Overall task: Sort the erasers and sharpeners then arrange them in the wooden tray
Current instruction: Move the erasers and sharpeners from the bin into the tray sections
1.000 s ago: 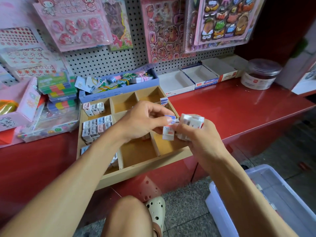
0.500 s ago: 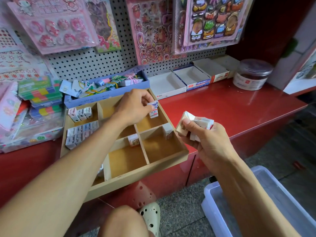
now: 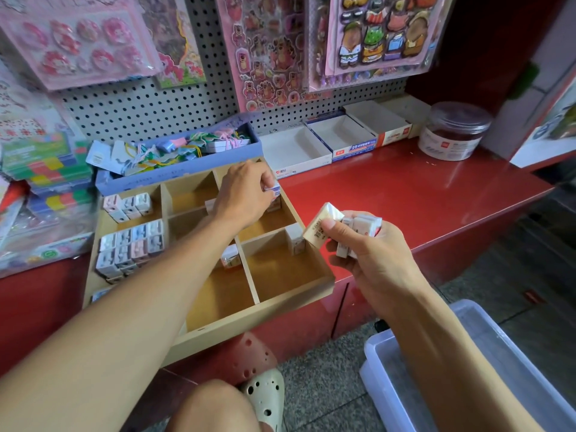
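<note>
Left hand (image 3: 246,194) now deeper over wooden tray's (image 3: 249,319) far-right corner, pinching eraser (image 3: 274,191); right hand (image 3: 364,254) clutching erasers (image 3: 324,224) beside rim.

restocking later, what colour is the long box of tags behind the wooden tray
Lavender blue; the long box shows best in the head view, right behind the wooden tray.

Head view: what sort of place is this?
Probably a stationery shop: packaged sticker sheets hang on a white pegboard above a red counter, where a compartmented wooden tray holds small boxed sharpeners.
</note>
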The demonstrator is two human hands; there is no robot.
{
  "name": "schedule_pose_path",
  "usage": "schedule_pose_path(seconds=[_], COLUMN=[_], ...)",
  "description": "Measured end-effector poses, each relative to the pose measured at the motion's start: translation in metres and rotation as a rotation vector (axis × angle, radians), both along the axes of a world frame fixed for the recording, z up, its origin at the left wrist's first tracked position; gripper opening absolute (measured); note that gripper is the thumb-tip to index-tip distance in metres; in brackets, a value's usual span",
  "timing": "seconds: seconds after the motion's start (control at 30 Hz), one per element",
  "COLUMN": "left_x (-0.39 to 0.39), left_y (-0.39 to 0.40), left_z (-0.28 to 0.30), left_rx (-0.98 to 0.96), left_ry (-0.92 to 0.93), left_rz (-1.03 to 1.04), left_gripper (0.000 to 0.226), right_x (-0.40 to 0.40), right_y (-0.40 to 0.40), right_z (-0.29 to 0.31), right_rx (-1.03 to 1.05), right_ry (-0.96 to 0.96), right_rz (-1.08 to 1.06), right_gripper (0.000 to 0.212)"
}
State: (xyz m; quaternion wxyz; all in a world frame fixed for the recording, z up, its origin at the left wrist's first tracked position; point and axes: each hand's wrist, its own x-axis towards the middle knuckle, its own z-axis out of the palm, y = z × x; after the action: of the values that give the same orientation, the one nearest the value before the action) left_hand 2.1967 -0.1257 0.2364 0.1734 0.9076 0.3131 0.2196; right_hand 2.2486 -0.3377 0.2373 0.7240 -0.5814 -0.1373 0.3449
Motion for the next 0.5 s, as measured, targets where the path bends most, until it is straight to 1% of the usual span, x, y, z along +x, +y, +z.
schedule_pose_path(seconds=[0.07, 0.1, 0.13, 0.17, 0.2, 0.27, 0.3, 0.37, 0.43, 0.5], left_x=[-0.004, -0.008, -0.013, -0.02, -0.027, -0.042, -0.048, -0.058, -0.065, -0.072], left_y=[-0.003, -0.008, -0.016, -0.025, -0.035, -0.051, -0.055, -0.055, -0.052, -0.046], left_z=[0.005, 0.009, 0.014, 0.019, 0.024, 0.032, 0.033, 0.033, 0.035, 0.039], left_rx=[0.015, 0.033, 0.038, -0.012, -0.136, -0.493, -0.608, -0.709, -0.722, -0.673], left_ry=[0.002, -0.03, -0.081, -0.142, -0.211, -0.265, -0.26, -0.22, -0.2, -0.193], left_rz=[0.018, 0.034, 0.036, -0.003, -0.085, -0.291, -0.37, -0.47, -0.488, -0.446], left_gripper=[0.007, 0.004, 0.007, 0.012, 0.014, 0.005, 0.013, 0.037, 0.052, 0.052], right_x=[0.0, 0.0, -0.001, -0.002, -0.003, -0.005, -0.007, -0.013, -0.018, -0.022], right_y=[0.0, 0.0, 0.0, 0.001, 0.003, 0.007, 0.009, 0.013, 0.016, 0.021], right_z=[0.0, 0.0, 0.0, 0.001, 0.001, 0.002, 0.004, 0.009, 0.013, 0.018], right_rx=[0.007, 0.004, -0.001, -0.007, -0.014, -0.015, -0.004, 0.03, 0.061, 0.062], right_ry=[0.011, 0.011, 0.005, -0.004, -0.014, -0.017, -0.004, 0.033, 0.088, 0.18], right_rz=[0.001, 0.002, 0.004, 0.009, 0.015, 0.018, 0.024, 0.068, 0.095, 0.042], right_gripper=[0.023, 0.024, 0.025, 0.025, 0.024, 0.023, 0.023, 0.027, 0.022, 0.017])
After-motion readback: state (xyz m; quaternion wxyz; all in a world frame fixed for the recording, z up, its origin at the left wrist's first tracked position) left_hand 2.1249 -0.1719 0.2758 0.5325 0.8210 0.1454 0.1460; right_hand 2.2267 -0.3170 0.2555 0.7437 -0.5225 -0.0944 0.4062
